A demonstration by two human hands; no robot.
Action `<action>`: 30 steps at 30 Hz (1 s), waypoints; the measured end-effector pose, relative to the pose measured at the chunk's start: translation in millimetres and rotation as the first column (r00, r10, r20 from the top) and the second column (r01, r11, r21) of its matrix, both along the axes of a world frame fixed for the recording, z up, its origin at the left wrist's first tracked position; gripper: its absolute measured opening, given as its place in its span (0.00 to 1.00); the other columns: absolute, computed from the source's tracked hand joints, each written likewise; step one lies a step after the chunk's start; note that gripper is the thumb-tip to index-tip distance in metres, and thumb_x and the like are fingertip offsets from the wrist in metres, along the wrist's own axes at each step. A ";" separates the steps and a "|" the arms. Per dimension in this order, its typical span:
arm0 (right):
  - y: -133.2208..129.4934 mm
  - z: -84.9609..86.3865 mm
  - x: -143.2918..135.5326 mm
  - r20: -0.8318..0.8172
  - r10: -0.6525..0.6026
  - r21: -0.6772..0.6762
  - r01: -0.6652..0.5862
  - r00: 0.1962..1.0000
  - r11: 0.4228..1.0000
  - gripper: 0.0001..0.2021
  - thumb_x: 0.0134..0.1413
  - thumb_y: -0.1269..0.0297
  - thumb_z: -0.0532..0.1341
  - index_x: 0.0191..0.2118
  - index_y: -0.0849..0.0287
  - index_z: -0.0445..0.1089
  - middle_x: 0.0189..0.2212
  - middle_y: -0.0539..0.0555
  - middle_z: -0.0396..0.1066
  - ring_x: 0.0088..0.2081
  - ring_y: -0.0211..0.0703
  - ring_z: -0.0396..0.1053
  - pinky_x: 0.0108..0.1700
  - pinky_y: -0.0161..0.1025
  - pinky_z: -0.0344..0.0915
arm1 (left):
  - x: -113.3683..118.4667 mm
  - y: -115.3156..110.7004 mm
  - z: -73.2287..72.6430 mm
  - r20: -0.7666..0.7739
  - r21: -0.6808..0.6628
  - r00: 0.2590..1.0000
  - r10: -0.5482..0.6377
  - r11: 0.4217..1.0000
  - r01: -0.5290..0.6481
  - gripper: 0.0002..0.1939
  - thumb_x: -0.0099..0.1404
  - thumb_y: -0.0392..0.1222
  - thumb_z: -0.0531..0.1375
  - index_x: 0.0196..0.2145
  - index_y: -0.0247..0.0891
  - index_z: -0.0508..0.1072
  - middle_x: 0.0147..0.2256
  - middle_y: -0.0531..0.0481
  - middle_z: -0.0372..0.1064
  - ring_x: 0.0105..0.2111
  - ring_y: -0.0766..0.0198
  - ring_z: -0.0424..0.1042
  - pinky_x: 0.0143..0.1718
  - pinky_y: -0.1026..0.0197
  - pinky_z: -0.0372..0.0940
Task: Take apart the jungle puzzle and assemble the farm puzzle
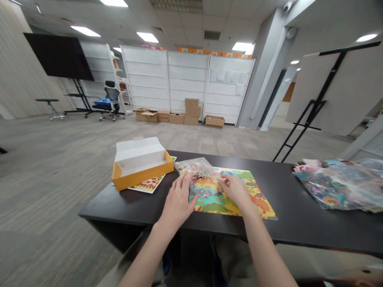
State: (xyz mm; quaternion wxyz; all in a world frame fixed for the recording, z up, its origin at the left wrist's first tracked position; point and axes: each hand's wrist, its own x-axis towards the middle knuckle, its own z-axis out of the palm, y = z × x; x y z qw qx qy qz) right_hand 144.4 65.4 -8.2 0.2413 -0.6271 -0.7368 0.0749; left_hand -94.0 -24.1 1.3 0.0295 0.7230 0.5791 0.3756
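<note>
A colourful board printed with animals and trees (214, 207) lies on the dark table in front of me. Across its far left corner rests a clear plastic bag (194, 164) with small coloured pieces inside. My left hand (180, 198) has its thumb spread from the fingers, and its fingertips touch the bag's near edge. Over the middle of the board, my right hand (236, 190) is closed in a pinch beside the bag. Something small, red and yellow (226, 181) shows at its fingers; its kind is too small to tell.
Left of the board, an open yellow box (143, 173) with a white inside sits partly on a giraffe-patterned sheet (149, 185). Several plastic-wrapped colourful packs (338, 187) lie at the table's right. The black table (287, 215) has its near edge by my legs. Cardboard boxes (191, 111) stand beyond.
</note>
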 end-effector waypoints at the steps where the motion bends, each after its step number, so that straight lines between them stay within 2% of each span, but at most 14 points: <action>1: 0.8 0.3 -1.7 -0.009 0.001 -0.006 -0.001 1.000 1.000 0.14 0.61 0.61 0.58 0.46 0.56 0.78 0.37 0.58 0.78 0.37 0.47 0.73 0.40 0.40 0.62 | -0.8 0.1 -0.4 0.005 -0.015 1.000 0.014 1.000 -0.014 0.37 0.64 0.37 0.63 0.67 0.45 0.54 0.64 0.39 0.59 0.62 0.45 0.63 0.60 0.41 0.64; 4: 2.9 3.1 -0.7 -0.141 0.039 0.016 -0.037 0.989 0.999 0.15 0.62 0.60 0.55 0.36 0.56 0.79 0.29 0.56 0.78 0.32 0.47 0.72 0.37 0.39 0.61 | -4.9 2.0 -0.8 -0.018 -0.070 1.000 0.002 0.998 -0.003 0.37 0.64 0.35 0.62 0.67 0.46 0.55 0.64 0.41 0.60 0.61 0.46 0.63 0.58 0.43 0.66; 7: 3.9 6.1 7.8 -0.414 0.090 0.021 -0.090 0.906 0.996 0.15 0.60 0.56 0.56 0.31 0.58 0.77 0.24 0.54 0.76 0.28 0.45 0.70 0.33 0.38 0.62 | -9.8 4.7 0.6 -0.110 -0.166 0.985 -0.133 0.980 0.113 0.25 0.64 0.32 0.61 0.59 0.44 0.68 0.62 0.42 0.65 0.62 0.48 0.63 0.57 0.47 0.68; 10: 1.7 9.8 17.6 -0.685 0.053 -0.005 -0.078 0.727 0.997 0.15 0.53 0.51 0.62 0.29 0.59 0.75 0.21 0.52 0.73 0.24 0.42 0.67 0.27 0.36 0.60 | -8.9 5.9 4.1 -0.175 -0.222 0.954 -0.244 0.953 0.203 0.18 0.64 0.30 0.60 0.50 0.43 0.75 0.55 0.45 0.72 0.58 0.52 0.67 0.56 0.51 0.68; 14: -5.0 17.6 23.3 -0.914 -0.001 -0.038 -0.083 0.406 0.996 0.16 0.42 0.50 0.70 0.27 0.60 0.74 0.19 0.49 0.68 0.21 0.35 0.60 0.24 0.34 0.56 | 6.4 6.8 9.5 -0.224 -0.191 0.939 -0.262 0.956 0.222 0.09 0.68 0.33 0.58 0.41 0.43 0.77 0.45 0.48 0.78 0.49 0.54 0.74 0.49 0.54 0.69; 16: -8.4 21.8 22.2 -0.972 -0.019 -0.042 -0.092 0.235 0.995 0.16 0.39 0.52 0.73 0.28 0.60 0.75 0.20 0.48 0.68 0.21 0.33 0.60 0.23 0.32 0.57 | 17.8 8.8 11.4 -0.159 -0.148 0.958 -0.240 0.965 0.218 0.08 0.70 0.36 0.57 0.39 0.43 0.77 0.42 0.49 0.79 0.45 0.56 0.76 0.45 0.57 0.68; 18: -11.5 24.8 20.0 -0.994 -0.055 -0.064 -0.095 0.092 0.993 0.18 0.37 0.53 0.75 0.31 0.59 0.76 0.24 0.49 0.72 0.24 0.34 0.64 0.24 0.31 0.59 | 29.9 12.2 12.8 -0.020 -0.115 0.981 -0.194 0.975 0.191 0.09 0.71 0.37 0.56 0.40 0.43 0.77 0.40 0.51 0.80 0.40 0.60 0.77 0.42 0.60 0.67; 20: -14.3 25.2 19.0 -0.995 -0.093 -0.096 -0.113 0.030 0.989 0.19 0.40 0.51 0.74 0.35 0.58 0.77 0.32 0.53 0.77 0.28 0.36 0.69 0.27 0.32 0.64 | 42.1 16.8 14.1 0.112 -0.094 0.983 -0.145 0.983 0.156 0.09 0.70 0.38 0.57 0.38 0.43 0.77 0.35 0.53 0.79 0.34 0.63 0.77 0.37 0.63 0.66; 21: -15.8 24.2 19.8 -0.994 -0.101 -0.106 -0.129 0.043 0.986 0.19 0.43 0.49 0.72 0.37 0.58 0.77 0.35 0.55 0.78 0.31 0.38 0.72 0.29 0.33 0.66 | 48.3 19.5 15.0 0.160 -0.074 0.980 -0.120 0.988 0.134 0.08 0.69 0.38 0.57 0.36 0.43 0.77 0.32 0.53 0.78 0.31 0.64 0.75 0.35 0.64 0.65; 23: -19.5 20.0 24.8 -0.982 -0.099 -0.124 -0.155 0.161 0.980 0.18 0.49 0.48 0.69 0.38 0.58 0.76 0.39 0.56 0.78 0.34 0.40 0.74 0.32 0.34 0.69 | 61.0 25.4 17.2 0.243 -0.027 0.967 -0.076 0.996 0.085 0.08 0.67 0.39 0.58 0.31 0.42 0.76 0.28 0.54 0.77 0.26 0.65 0.73 0.32 0.64 0.64; 25: -25.1 14.1 33.9 -0.925 -0.109 -0.170 -0.139 0.364 0.976 0.15 0.50 0.52 0.68 0.37 0.58 0.74 0.36 0.55 0.78 0.32 0.40 0.74 0.31 0.35 0.69 | 74.5 31.9 19.8 0.339 0.017 0.938 -0.077 0.997 0.076 0.09 0.66 0.39 0.59 0.29 0.40 0.75 0.27 0.54 0.77 0.25 0.65 0.73 0.32 0.64 0.65; 27: -33.8 9.1 43.8 -0.823 -0.118 -0.232 -0.138 0.555 0.963 0.12 0.47 0.57 0.69 0.35 0.58 0.73 0.32 0.53 0.77 0.29 0.40 0.73 0.29 0.35 0.69 | 88.7 38.3 22.0 0.452 0.034 0.884 -0.119 0.993 0.116 0.08 0.65 0.39 0.59 0.29 0.40 0.76 0.29 0.53 0.78 0.27 0.65 0.75 0.33 0.64 0.67; 29: -44.9 7.6 50.3 -0.762 -0.048 -0.263 -0.240 0.646 0.934 0.14 0.45 0.61 0.70 0.39 0.58 0.73 0.34 0.53 0.77 0.32 0.42 0.75 0.33 0.38 0.72 | 103.5 43.0 23.5 0.539 0.032 0.825 -0.169 0.983 0.180 0.07 0.65 0.39 0.59 0.31 0.39 0.77 0.30 0.52 0.79 0.28 0.63 0.77 0.34 0.63 0.69; 30: -50.7 8.4 51.2 -0.764 0.019 -0.257 -0.330 0.645 0.908 0.18 0.45 0.62 0.70 0.44 0.58 0.73 0.38 0.55 0.78 0.36 0.44 0.76 0.37 0.40 0.73 | 111.0 44.1 24.1 0.558 0.031 0.808 -0.189 0.978 0.207 0.06 0.64 0.39 0.60 0.32 0.39 0.78 0.30 0.52 0.79 0.29 0.63 0.77 0.34 0.62 0.70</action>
